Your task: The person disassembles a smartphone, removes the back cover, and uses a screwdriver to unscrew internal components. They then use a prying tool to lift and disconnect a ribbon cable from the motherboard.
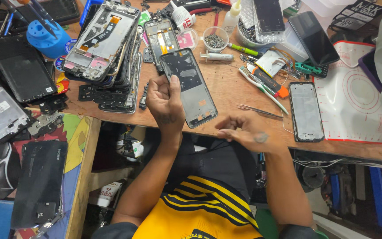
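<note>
The left hand (164, 101) grips the near edge of a phone frame (189, 86) lying on the worktop (231, 88). The right hand (244, 129) rests loosely curled beside tweezers (259, 111), holding nothing.

Left hand (164, 102) raised, fingers curled in a grip; right hand (244, 129) low, fingers pinched together.

The left hand (165, 102) grips the near left edge of a phone frame (189, 86) lying on the workbench (226, 88). Left of that grip sits a stack of phone frames (105, 48). Right of it rest tweezers (259, 111), then the right hand (246, 131) at the bench edge. Farther right lies another frame (306, 111), beside a work mat (354, 102). Beyond the grip stands a cup of screws (215, 40).
</note>
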